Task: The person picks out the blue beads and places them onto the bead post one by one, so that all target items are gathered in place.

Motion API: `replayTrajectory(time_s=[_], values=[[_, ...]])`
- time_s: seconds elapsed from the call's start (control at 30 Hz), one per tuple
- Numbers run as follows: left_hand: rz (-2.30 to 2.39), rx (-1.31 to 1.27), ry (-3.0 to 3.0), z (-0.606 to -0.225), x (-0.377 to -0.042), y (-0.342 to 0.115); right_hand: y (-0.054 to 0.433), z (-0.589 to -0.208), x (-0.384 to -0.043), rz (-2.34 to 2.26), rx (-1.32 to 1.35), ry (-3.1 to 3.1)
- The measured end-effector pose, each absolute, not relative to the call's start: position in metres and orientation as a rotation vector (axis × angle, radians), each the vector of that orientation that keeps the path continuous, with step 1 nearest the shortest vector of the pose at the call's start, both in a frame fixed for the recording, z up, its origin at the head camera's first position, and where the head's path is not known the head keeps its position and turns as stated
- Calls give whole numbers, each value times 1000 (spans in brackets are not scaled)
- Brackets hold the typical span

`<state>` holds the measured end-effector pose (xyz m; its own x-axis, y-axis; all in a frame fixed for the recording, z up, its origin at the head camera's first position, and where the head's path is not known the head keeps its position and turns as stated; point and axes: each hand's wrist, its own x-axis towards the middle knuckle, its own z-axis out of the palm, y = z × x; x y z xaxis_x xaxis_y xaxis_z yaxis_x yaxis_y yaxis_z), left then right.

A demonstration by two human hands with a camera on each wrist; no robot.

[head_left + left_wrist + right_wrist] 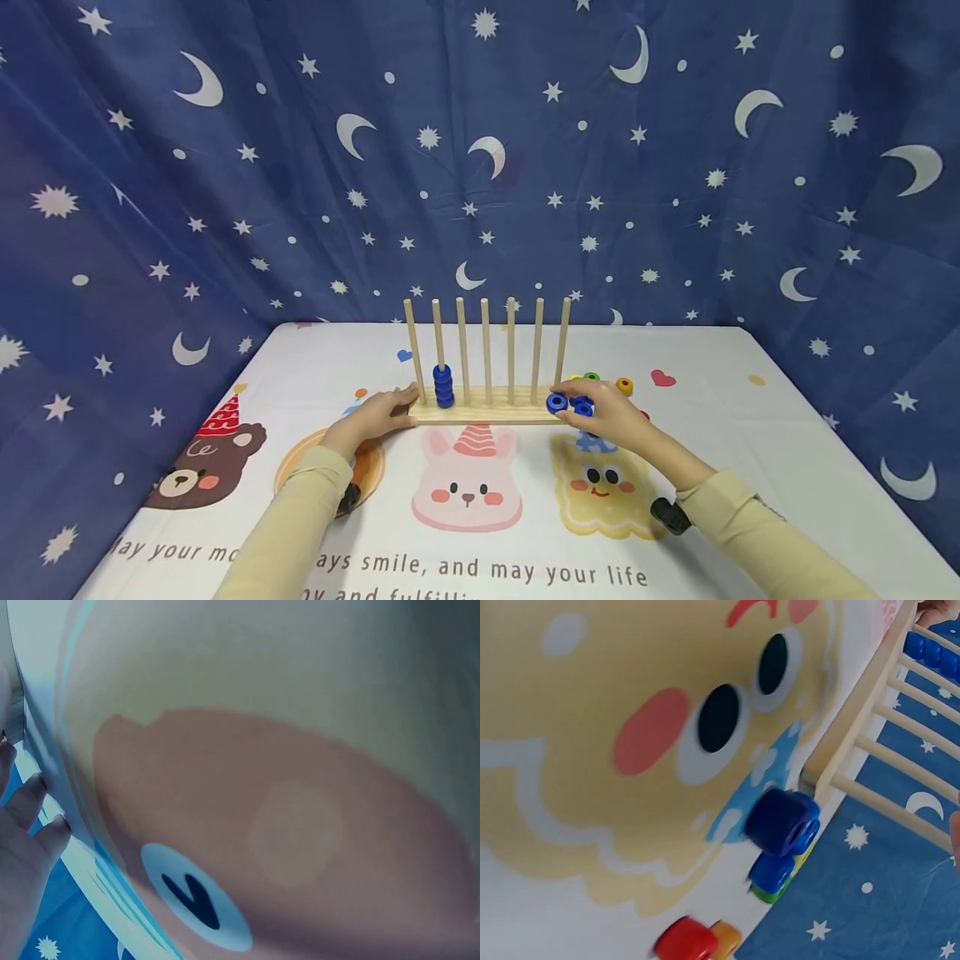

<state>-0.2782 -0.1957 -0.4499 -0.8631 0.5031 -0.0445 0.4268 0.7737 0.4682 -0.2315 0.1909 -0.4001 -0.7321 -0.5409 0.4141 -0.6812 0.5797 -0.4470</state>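
Observation:
A wooden peg rack [487,412] with several upright rods stands on the table, blue beads [444,387] stacked on its second rod from the left. At its left end, my left hand [375,417] grips the base, thumb in front and fingers behind; the left wrist view catches the fingers [30,802] at its edge. By the right end, my right hand [603,410] pinches a blue bead [557,403] between thumb and fingers. More blue beads [774,871] lie just beyond the rack's end, partly hidden by that hand in the head view.
Green [592,376], orange [625,386] and red beads [686,939] lie right of the rack. A white tablecloth [465,467] with cartoon animals and lettering covers the table. Behind hangs a blue curtain [420,200] with moons and stars.

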Motion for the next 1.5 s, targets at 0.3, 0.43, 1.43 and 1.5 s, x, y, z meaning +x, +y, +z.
replayTrajectory(time_s=[0.3, 0.43, 1.43, 1.5], values=[[705, 722, 2769, -450, -278, -187, 181, -398, -233, 893, 994, -2562], [681, 705, 2784, -448, -276, -190, 172, -396, -234, 911, 1017, -2540], [698, 625, 2774, -445, -274, -196, 134, -385, -243, 1002, 1109, -2405], [719, 630, 2763, -445, -276, -195, 132, -383, -244, 1000, 1102, -2396]])
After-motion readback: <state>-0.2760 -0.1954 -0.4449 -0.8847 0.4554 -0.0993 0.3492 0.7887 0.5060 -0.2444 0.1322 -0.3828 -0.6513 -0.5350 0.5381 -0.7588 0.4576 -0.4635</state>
